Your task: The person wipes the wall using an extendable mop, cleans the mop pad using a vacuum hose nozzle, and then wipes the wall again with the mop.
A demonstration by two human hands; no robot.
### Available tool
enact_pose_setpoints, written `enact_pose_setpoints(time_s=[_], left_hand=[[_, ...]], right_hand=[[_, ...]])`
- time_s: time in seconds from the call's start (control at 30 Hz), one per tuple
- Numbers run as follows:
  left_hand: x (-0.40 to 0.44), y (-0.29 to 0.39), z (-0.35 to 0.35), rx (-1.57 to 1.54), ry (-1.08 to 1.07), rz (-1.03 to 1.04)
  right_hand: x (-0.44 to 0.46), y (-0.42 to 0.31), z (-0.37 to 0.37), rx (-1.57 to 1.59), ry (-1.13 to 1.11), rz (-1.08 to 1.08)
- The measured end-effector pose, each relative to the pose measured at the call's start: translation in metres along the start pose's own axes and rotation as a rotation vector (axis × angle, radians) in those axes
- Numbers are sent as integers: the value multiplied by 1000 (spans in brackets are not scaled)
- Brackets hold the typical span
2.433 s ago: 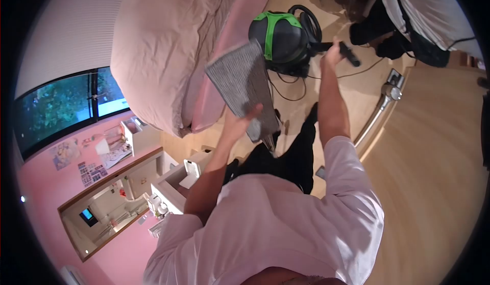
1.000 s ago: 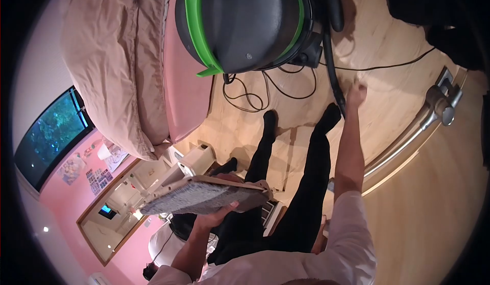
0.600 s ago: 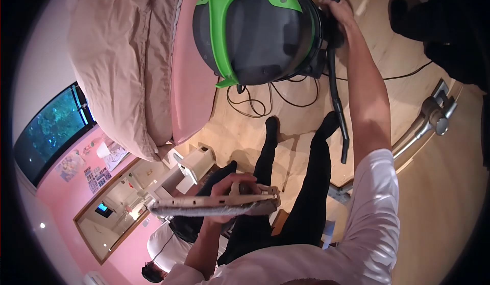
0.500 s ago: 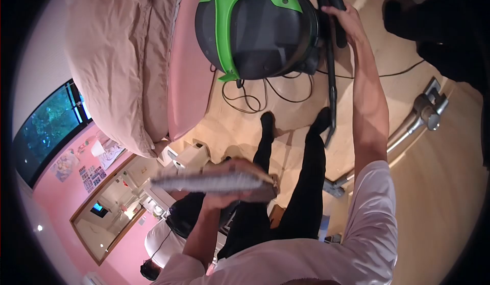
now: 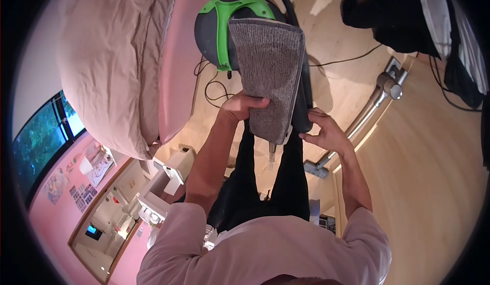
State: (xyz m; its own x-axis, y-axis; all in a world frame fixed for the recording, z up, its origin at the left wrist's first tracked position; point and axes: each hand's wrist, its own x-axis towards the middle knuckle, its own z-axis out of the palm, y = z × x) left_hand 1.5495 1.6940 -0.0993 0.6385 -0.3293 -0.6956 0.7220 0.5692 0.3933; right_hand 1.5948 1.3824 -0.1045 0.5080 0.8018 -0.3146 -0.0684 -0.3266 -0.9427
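My left hand point(image 5: 239, 106) grips the edge of a flat head with a ribbed grey pad point(image 5: 270, 65), its thumb lying across the pad. The pad faces up and hides part of a black and green vacuum point(image 5: 210, 32). To the right, my right hand point(image 5: 326, 130) has its thumb and fingers around the lower end of a black tube point(image 5: 304, 114), close beside the pad. A short pale nozzle point(image 5: 272, 155) points down below the pad.
A bed with a beige cover point(image 5: 117, 65) lies at the left. A silver stick vacuum point(image 5: 370, 104) is near the wooden panel at the right. Another person's dark-clothed legs point(image 5: 398, 17) are at the upper right. Black cords point(image 5: 347, 60) cross the floor.
The pad has risen from low left and turned to show its ribbed face. My right hand has come down and nearer my left hand, with the black tube. The view has shifted.
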Motion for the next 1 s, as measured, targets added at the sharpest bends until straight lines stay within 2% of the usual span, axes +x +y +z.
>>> enact_pose_setpoints(time_s=[0.07,0.13,0.17,0.2,0.23,0.27,0.3,0.37,0.4,0.47,0.53,0.6,0.67,0.73,0.77,0.83,0.87,0.93,1.0], left_hand=[[2,0,21,-39,-91,2],[1,-8,43,-111,-274,46],[3,-34,22,-8,-164,16],[-2,-38,30,-7,-157,24],[-7,-42,43,55,-49,-12],[-12,-46,55,113,59,-50],[-16,-44,64,120,83,-74],[-18,-54,73,179,120,-82],[-19,-59,77,245,162,-94],[-27,-56,95,284,151,-116],[-36,-62,102,325,157,-137],[-41,-76,103,399,68,-25],[-52,-83,107,384,128,-20],[-58,-105,93,448,200,74],[-61,-111,88,467,224,113],[-85,-114,77,308,363,204],[-97,-105,76,298,360,214],[-119,-81,72,159,466,41],[-128,-80,52,120,449,60]], right_hand=[[-11,14,14,1,20,-49],[-13,29,8,-52,-29,-93],[-13,48,4,143,-104,156],[-3,60,-2,335,-181,402],[19,40,-24,520,-164,510],[35,85,-19,695,29,551],[67,42,-31,719,117,677],[122,56,-38,1025,121,529],[148,56,-41,1054,97,587],[194,54,-36,990,33,840],[230,70,-28,944,32,958],[264,119,-22,939,69,929],[271,121,-12,934,114,911],[244,77,-20,847,153,821],[229,68,-22,767,64,757],[188,24,-17,518,35,686],[166,7,-15,359,20,633],[118,-5,-9,483,54,462],[74,-30,-7,505,-43,376]])
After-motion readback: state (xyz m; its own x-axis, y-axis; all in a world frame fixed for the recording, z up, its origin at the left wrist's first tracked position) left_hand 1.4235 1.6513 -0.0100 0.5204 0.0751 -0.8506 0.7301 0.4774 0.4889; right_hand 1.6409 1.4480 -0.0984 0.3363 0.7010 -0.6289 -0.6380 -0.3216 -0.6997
